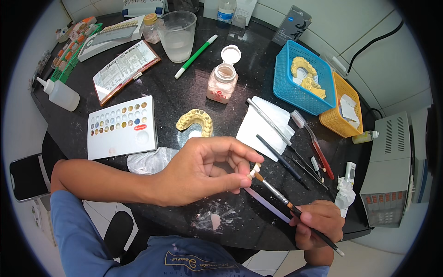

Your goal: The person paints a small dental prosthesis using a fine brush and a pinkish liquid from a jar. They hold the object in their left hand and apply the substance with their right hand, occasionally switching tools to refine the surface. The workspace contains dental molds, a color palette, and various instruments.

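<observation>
Brush tip meets a small tooth piece held over a black table

The black table (258, 74) carries a white palette (121, 127) with small wells at the left and a yellow jaw cast (196, 121) just beyond the hands. Above the near edge, the left hand (198, 173) is closed in a pinch, fingertips gripping a small pale tooth piece (254, 170). The right hand (318, 224), lower and to the right, is closed around a thin brush (295, 211). The brush's long axis runs from lower right up to the left, its brown tip touching or just beside the tooth piece. The left hand is the nearer one, holding it. The piece looks cream-white and rounded; finer detail is too small to tell.
</observation>
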A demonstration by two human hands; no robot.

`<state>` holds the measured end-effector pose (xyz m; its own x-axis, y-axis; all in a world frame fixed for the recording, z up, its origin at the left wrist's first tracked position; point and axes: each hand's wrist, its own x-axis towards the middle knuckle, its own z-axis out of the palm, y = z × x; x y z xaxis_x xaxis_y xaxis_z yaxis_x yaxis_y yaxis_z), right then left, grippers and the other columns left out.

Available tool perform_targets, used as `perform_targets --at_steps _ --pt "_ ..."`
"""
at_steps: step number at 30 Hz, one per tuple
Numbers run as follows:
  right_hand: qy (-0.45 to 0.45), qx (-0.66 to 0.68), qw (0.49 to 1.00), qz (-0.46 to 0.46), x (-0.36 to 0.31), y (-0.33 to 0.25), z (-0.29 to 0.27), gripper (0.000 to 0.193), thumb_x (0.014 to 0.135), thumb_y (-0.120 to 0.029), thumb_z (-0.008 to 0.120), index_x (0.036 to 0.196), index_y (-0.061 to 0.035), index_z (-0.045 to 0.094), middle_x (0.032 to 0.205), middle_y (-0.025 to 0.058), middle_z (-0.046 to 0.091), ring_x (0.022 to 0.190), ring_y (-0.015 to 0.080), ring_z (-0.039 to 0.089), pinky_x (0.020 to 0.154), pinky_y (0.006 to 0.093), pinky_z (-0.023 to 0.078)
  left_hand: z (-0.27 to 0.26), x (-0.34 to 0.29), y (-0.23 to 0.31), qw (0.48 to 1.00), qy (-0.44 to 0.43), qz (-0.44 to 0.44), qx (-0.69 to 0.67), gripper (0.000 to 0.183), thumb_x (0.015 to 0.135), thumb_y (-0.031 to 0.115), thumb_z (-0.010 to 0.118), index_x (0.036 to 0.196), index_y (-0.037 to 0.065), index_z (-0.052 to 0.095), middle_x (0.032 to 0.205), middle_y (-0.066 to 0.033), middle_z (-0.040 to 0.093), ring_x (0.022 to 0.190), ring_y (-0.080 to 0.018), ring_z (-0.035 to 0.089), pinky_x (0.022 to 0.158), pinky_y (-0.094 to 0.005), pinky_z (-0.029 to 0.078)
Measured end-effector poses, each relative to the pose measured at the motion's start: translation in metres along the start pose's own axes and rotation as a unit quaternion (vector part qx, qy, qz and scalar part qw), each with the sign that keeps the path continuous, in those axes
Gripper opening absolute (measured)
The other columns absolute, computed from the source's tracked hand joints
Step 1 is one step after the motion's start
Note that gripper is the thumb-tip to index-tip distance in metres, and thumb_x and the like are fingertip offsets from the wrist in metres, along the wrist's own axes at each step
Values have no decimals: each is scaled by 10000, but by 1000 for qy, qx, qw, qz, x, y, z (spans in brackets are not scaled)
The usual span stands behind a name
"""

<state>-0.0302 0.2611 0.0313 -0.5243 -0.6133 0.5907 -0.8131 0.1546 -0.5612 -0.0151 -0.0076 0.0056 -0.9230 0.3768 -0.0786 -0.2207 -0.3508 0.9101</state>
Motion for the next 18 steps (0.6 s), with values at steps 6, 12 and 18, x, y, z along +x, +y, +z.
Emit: perform_targets --at_steps 6,12,18 --pt "12 35 998 46 0 -2 4 332 663 34 733 981 -49 684 844 145 712 493 160 612 431 224 447 -1 0 -2 1000 -2 -5 -5 362 838 -46 661 1185 -50 560 934 -77 575 859 -88 606 767 -188 559" --pt "25 26 998 47 -1 -1 6 288 675 12 726 953 -54 689 805 122 710 481 149 607 426 217 443 0 0 0 1000 -3 -5 3 359 838 -46 661 1182 -52 562 934 -78 574 853 -89 607 770 -189 558" --pt "39 18 998 52 -2 -2 6 268 670 3 714 931 -57 687 766 109 703 473 143 603 428 215 444 0 -1 1 1000 1 -9 -4 364 845 -37 654 1193 -60 550 931 -80 570 847 -99 611 771 -213 563"
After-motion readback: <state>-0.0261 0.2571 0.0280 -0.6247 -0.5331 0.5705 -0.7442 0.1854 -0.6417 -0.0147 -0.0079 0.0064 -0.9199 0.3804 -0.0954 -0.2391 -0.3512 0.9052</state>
